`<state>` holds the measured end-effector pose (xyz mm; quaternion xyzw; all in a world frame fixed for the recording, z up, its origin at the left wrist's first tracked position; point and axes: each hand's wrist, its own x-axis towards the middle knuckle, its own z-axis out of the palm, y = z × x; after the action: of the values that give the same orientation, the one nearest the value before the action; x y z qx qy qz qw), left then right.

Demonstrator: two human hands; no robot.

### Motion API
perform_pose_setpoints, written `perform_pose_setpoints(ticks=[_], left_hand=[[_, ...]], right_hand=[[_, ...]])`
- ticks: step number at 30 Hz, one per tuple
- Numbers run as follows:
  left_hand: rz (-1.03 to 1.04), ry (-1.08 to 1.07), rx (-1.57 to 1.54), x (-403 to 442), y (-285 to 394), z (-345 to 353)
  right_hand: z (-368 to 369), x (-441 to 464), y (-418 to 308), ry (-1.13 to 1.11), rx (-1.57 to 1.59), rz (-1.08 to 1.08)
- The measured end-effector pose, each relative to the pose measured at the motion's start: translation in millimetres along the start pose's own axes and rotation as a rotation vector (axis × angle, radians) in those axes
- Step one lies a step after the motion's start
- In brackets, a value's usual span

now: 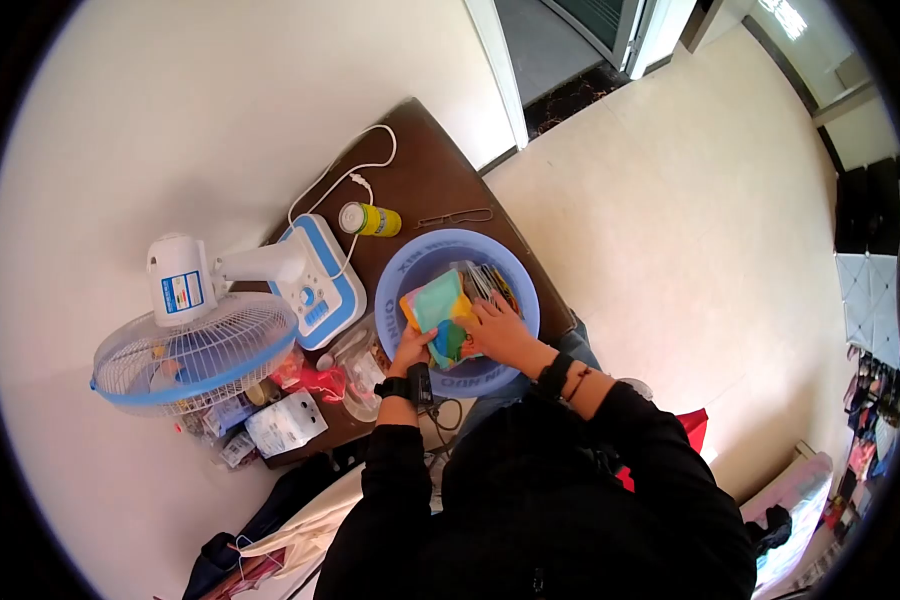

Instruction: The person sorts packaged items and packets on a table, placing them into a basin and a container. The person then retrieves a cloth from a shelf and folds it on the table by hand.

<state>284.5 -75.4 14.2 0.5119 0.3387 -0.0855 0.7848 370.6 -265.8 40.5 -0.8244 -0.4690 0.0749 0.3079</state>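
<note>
A blue plastic basin (pixel 390 330) stands at the front edge of the brown table. Inside it my left hand (pixel 413 347) grips the lower left edge of a folded colourful cloth (pixel 436 302), patterned in teal, yellow and orange. My right hand (pixel 497 330) lies over the cloth's right side, fingers spread towards a bundle of thin dark and striped items (pixel 488 284) in the basin. Whether the right fingertips touch the bundle is too small to tell.
On the brown table (pixel 425 160) are a yellow can (pixel 370 220), glasses (pixel 455 217), a white cable and a blue-white fan (pixel 195 350). A clear container (pixel 360 375), red plastic and a white box (pixel 286 424) lie left of the basin.
</note>
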Motion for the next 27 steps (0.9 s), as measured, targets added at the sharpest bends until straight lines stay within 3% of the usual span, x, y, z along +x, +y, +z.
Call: perform_pose_setpoints(ticks=[4, 7, 9, 14, 16, 20, 22, 27], left_hand=[[-0.015, 0.015, -0.140, 2.1, -1.1, 1.7], [-0.047, 0.143, 0.106, 14.2, -5.7, 2.8], [-0.052, 0.326, 0.695, 9.9, 6.1, 18.6], [0.160, 0.307, 0.618, 23.6, -17.1, -0.3], [0.121, 0.505, 1.062, 23.3, -10.0, 7.6], [0.138, 0.501, 1.310, -0.7, 15.6, 58.4], [0.422, 0.338, 1.661, 2.3, 15.3, 72.0], [0.358, 0.325, 1.719, 18.8, -10.0, 74.2]], right_hand=[[-44.0, -10.1, 13.0, 0.104, 0.133, 0.085], [-58.3, -22.9, 31.4, 0.169, 0.105, 0.213], [-63.4, -31.7, 43.1, 0.209, 0.173, 0.318], [-51.8, -47.6, 52.8, 0.171, 0.265, 0.549], [-41.8, -50.5, 54.4, 0.208, 0.539, 0.668], [-32.4, -52.3, 57.0, 0.077, 0.572, 0.721], [-31.8, -50.9, 54.5, 0.064, 0.649, 0.703], [-27.6, -50.6, 55.0, 0.076, 0.714, 0.709]])
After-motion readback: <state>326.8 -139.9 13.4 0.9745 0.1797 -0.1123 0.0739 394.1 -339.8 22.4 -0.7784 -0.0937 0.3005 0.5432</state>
